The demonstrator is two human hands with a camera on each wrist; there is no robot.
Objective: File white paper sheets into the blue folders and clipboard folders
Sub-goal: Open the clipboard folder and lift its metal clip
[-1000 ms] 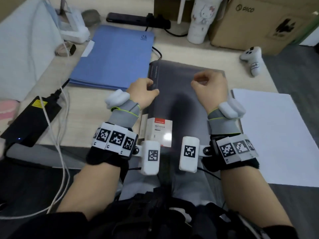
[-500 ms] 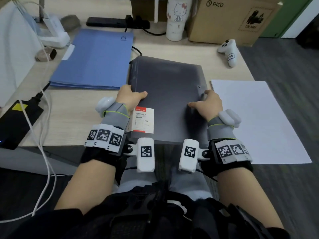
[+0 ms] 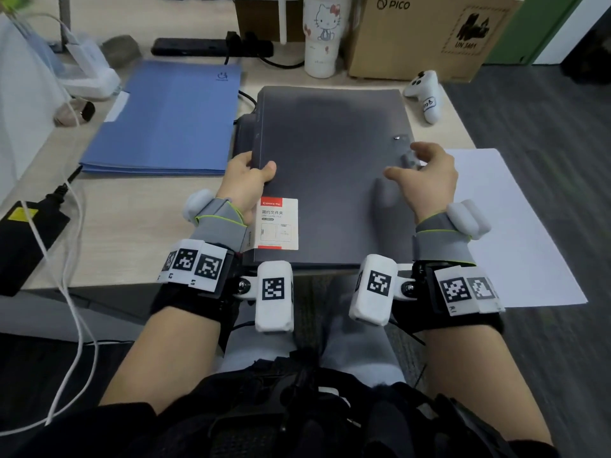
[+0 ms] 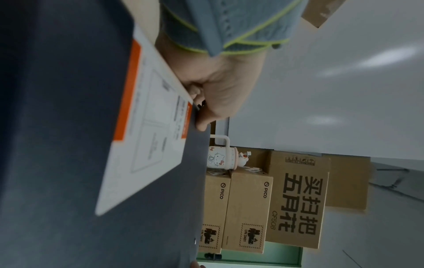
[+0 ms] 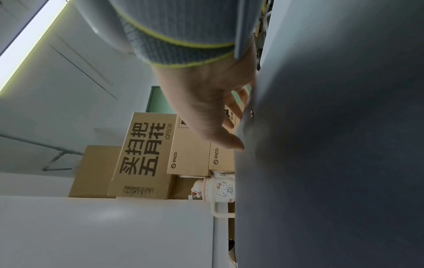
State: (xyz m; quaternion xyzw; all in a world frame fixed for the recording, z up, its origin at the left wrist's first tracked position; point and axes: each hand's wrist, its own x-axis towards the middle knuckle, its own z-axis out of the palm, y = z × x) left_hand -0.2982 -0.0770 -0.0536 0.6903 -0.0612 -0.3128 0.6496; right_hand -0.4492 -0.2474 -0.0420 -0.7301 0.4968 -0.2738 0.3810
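A closed grey clipboard folder (image 3: 330,160) lies in the middle of the desk, with a white and red label (image 3: 279,223) at its near left corner. My left hand (image 3: 256,166) grips its left edge, thumb on top of the cover. My right hand (image 3: 410,163) is at the right edge by the small clasp; the right wrist view shows the fingers behind the cover (image 5: 332,145) and the thumb in front. A stack of blue folders (image 3: 168,117) lies to the left. White paper sheets (image 3: 515,226) lie to the right. The left wrist view shows the label (image 4: 146,127) beside my palm.
At the back stand a Hello Kitty mug (image 3: 322,34), a cardboard box (image 3: 423,34) and a black power strip (image 3: 211,47). A white controller (image 3: 425,94) lies at the back right. A black power adapter (image 3: 29,233) and white cable (image 3: 76,226) hang off the left front edge.
Both hands moved from the top of the grey folder out to its side edges. The left thumb now hooks over the left edge; the right thumb has lifted above the cover.
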